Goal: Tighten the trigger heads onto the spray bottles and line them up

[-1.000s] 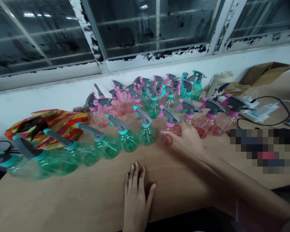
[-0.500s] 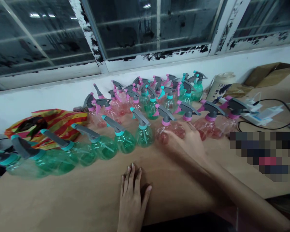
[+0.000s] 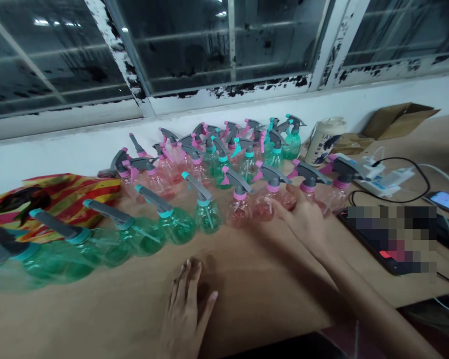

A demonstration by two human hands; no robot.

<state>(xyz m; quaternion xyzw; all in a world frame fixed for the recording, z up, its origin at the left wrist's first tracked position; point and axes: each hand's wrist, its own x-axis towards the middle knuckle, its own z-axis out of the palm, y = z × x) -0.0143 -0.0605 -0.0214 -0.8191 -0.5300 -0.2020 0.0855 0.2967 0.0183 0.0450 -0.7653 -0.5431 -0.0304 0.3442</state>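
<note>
On the tabletop (image 3: 258, 294), a pink spray bottle (image 3: 267, 207), neck windowward, is touched by the right hand's (image 3: 307, 224) spread fingers (image 3: 290, 197). Left hand (image 3: 183, 319) laid flat, farther off, empty.

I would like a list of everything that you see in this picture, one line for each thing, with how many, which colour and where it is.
green spray bottles: many, green with grey triggers, front left and back rows
pink spray bottles: many, pink with grey triggers, front right and back rows
table: one, light brown wood, under everything
striped bag: one, red and yellow, left
cardboard box: one, brown, far right
canister: one, white, behind the bottles
power strip: one, white, right
phone: one, blue screen, right edge
tablet: one, black, right, partly blurred
window: dark glass, white peeling frame, back
left hand: one, flat on table
right hand: one, on pink bottles
</note>
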